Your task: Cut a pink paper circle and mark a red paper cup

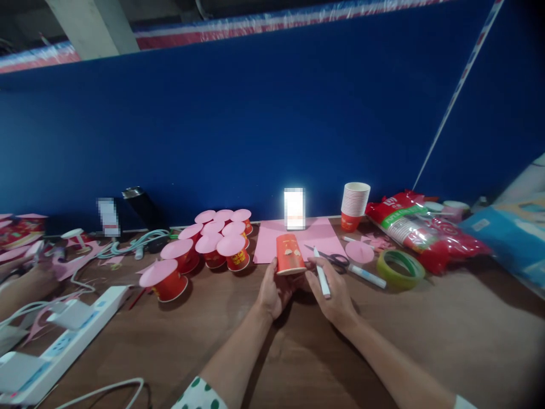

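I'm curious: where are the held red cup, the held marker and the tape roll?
Held red cup [290, 254]: head view, middle of its side.
Held marker [322, 276]: head view, on its white barrel.
Tape roll [397, 281]: head view, near side of its ring.

Both arms extended fwd, converging nr. centre of view; L forearm [238, 353] slants up to R, R forearm [394, 359] slants up to L, both bare, L wrist [266, 311] and R wrist [351, 322] approx. straight. L hand [276, 294] part-closed in grip, palm turned inward, L thumb [271, 271] raised along outer side, rem. fingers curled inward & partly hidden. R hand [335, 295] likewise part-closed in light grip, R thumb [313, 283] pointing twd L hand, other fingers bent, detail unclear; hands v. close tog., contact betw. them unconfirmed.
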`<action>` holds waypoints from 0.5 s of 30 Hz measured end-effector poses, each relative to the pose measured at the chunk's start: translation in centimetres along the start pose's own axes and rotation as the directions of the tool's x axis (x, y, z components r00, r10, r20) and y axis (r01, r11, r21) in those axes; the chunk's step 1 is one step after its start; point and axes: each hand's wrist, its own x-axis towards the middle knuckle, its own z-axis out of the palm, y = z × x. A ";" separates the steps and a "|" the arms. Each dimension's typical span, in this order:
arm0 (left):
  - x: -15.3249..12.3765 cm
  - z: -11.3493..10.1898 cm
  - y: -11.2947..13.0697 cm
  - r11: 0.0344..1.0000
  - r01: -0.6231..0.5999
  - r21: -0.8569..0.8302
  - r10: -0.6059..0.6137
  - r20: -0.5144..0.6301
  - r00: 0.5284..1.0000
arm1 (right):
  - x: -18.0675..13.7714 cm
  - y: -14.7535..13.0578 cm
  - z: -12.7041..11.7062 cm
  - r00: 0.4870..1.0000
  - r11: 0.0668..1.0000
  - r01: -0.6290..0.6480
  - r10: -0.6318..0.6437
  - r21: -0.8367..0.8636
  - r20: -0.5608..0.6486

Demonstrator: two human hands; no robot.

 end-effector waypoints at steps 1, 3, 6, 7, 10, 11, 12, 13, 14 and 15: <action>0.1 -0.1 0.0 1.000 -0.013 -0.004 0.013 -0.007 1.000 | 0.0 0.0 0.0 1.000 1.000 -0.001 0.001 -0.014 -0.007; 0.3 -0.2 -0.1 1.000 -0.030 -0.008 0.029 -0.028 0.999 | 0.1 0.2 0.1 1.000 0.999 0.000 -0.002 -0.035 -0.030; 0.4 -0.2 0.0 0.998 -0.054 0.012 0.054 -0.083 0.995 | 0.1 0.3 0.1 0.999 0.999 0.010 -0.013 -0.053 -0.052; 0.4 -0.2 -0.1 0.997 -0.063 0.032 0.066 -0.104 0.992 | 0.1 0.4 0.1 0.998 0.998 0.015 -0.018 -0.054 -0.055; 0.4 -0.1 -0.1 0.990 -0.100 0.096 0.114 -0.157 0.981 | 0.1 0.5 0.2 0.998 0.997 0.029 -0.033 -0.065 -0.059; 0.4 0.0 -0.1 0.987 -0.117 0.112 0.135 -0.165 0.977 | 0.1 0.6 0.2 0.998 0.997 0.031 -0.035 -0.067 -0.060; 0.4 0.0 -0.2 0.983 -0.137 0.123 0.156 -0.164 0.974 | 0.2 0.6 0.2 0.998 0.997 0.030 -0.034 -0.067 -0.059; 0.3 0.1 -0.2 0.979 -0.156 0.131 0.176 -0.159 0.971 | 0.2 0.7 0.3 0.998 0.998 0.026 -0.029 -0.065 -0.058; 0.3 0.2 -0.2 0.975 -0.174 0.135 0.194 -0.152 0.969 | 0.2 0.8 0.3 0.998 0.998 0.018 -0.022 -0.059 -0.054; 0.3 0.2 -0.2 0.973 -0.186 0.137 0.206 -0.144 0.968 | 0.2 0.9 0.4 0.999 0.999 0.010 -0.012 -0.050 -0.053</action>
